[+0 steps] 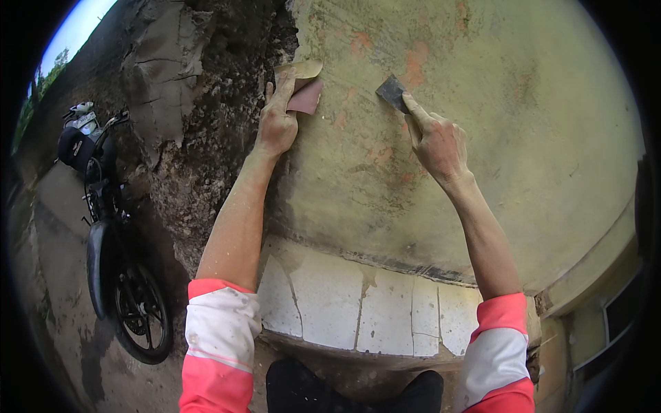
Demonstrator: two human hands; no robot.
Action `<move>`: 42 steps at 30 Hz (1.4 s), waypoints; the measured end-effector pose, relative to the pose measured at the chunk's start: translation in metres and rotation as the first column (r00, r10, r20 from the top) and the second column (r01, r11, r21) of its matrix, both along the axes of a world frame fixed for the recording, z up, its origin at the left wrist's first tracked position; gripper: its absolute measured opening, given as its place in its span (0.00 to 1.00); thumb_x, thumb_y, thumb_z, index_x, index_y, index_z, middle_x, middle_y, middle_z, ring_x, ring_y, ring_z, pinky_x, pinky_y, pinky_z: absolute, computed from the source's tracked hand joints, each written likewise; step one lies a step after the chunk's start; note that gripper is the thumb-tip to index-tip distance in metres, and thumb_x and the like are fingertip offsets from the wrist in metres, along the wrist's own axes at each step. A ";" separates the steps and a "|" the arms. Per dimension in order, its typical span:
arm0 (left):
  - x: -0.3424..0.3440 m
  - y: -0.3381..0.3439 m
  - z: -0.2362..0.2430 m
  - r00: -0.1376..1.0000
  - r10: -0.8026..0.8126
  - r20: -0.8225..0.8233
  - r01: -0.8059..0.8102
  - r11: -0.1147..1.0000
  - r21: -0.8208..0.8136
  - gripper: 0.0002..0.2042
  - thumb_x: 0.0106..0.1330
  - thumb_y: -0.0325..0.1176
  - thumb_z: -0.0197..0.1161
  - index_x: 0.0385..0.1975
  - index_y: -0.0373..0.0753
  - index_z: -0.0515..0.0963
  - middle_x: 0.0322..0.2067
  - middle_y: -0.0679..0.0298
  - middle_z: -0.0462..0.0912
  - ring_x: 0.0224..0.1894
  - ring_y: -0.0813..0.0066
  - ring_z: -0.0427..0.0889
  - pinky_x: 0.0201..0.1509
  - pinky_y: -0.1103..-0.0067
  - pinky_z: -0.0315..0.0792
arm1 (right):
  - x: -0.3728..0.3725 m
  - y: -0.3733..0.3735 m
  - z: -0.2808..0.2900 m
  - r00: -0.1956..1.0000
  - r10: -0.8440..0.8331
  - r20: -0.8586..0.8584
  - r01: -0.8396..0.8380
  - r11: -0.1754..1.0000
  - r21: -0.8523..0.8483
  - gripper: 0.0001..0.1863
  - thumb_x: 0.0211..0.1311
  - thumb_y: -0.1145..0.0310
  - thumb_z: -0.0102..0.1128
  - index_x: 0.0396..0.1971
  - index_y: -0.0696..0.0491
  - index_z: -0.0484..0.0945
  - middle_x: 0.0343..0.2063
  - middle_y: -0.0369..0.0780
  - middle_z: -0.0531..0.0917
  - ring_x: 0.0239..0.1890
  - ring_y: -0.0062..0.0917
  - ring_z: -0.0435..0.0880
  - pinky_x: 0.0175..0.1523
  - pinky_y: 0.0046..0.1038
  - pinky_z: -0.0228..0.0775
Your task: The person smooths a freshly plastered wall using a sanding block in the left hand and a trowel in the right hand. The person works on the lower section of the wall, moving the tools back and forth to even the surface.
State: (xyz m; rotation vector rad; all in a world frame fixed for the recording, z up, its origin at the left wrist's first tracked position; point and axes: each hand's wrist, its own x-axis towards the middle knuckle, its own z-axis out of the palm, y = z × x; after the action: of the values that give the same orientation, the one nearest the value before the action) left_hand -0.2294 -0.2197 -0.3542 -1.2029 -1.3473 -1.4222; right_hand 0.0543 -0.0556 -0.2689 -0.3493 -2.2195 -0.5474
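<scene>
My left hand grips a folded piece of sandpaper, tan and dull pink, at the left edge of a pale yellow-green wall with orange patches. A little to its right, my right hand holds a small dark flat scraper at the wall, index finger along it. Whether either tool touches the surface is hard to tell. Rough dark crumbling masonry lies just left of my left hand.
A black motorbike stands on the grey ground at the left. Below the wall runs a ledge of cracked white tiles, with my dark-clothed legs at the lower edge. A frame with a dark opening shows at right.
</scene>
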 end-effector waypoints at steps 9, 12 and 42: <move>0.002 0.005 0.003 0.999 -0.001 0.037 0.003 0.999 -0.041 0.33 0.65 0.14 0.46 0.74 0.37 0.68 0.71 0.50 0.72 0.78 0.50 0.62 0.85 0.56 0.41 | -0.038 -0.037 0.044 0.999 0.020 0.039 -0.022 0.998 0.055 0.23 0.79 0.59 0.52 0.69 0.42 0.76 0.25 0.45 0.86 0.24 0.36 0.86 0.31 0.42 0.78; 0.005 -0.006 0.001 0.999 0.033 0.039 -0.031 0.997 -0.064 0.35 0.63 0.13 0.45 0.75 0.37 0.67 0.72 0.50 0.72 0.79 0.50 0.62 0.85 0.55 0.39 | -0.022 -0.023 0.030 0.998 0.041 0.057 -0.043 0.999 0.029 0.23 0.79 0.61 0.51 0.70 0.43 0.76 0.25 0.45 0.86 0.24 0.37 0.86 0.33 0.43 0.78; 0.021 -0.003 0.013 0.987 -0.034 0.160 0.041 0.998 -0.045 0.34 0.65 0.18 0.44 0.75 0.36 0.65 0.72 0.50 0.73 0.77 0.56 0.65 0.85 0.64 0.47 | -0.051 -0.014 -0.011 0.974 0.008 0.227 -0.063 0.970 0.237 0.26 0.79 0.62 0.52 0.75 0.37 0.69 0.26 0.43 0.83 0.24 0.33 0.85 0.30 0.38 0.79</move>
State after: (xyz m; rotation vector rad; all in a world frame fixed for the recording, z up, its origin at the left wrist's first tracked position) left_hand -0.2086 -0.2226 -0.3416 -1.1714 -1.4814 -1.5477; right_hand 0.0033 -0.0696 -0.2799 -0.1231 -2.3347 -0.8659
